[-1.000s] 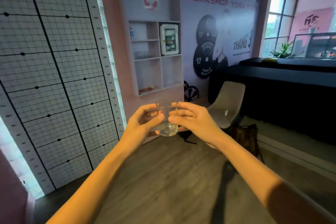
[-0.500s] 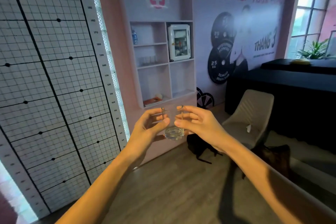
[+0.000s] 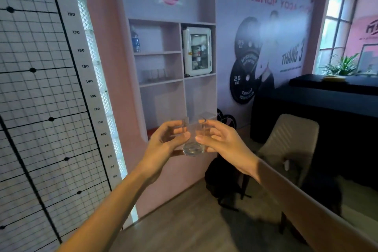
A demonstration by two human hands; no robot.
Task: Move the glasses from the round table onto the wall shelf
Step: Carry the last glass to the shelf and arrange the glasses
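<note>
Head view: a glass carried toward the wall shelf [image 3: 161, 83].
The shelf is at 12 o'clock with more glasses [image 3: 155, 74] on it. The left hand [image 3: 163, 145] and right hand [image 3: 223, 143] hold one clear glass [image 3: 193, 143], fingers [image 3: 206, 139] wrapped around it. It could slip and break, or bump the others.

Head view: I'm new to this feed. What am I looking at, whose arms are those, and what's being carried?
There is no machine: a person wears one camera on the head, looking forward and down, so both bare arms reach in from the bottom. The left hand and right hand together hold a clear drinking glass upright in front of the wall shelf. A few similar glasses seem to stand in its middle-left compartment; a water bottle is in the compartment above, and a small white cabinet on the right. The round table is out of view.
</note>
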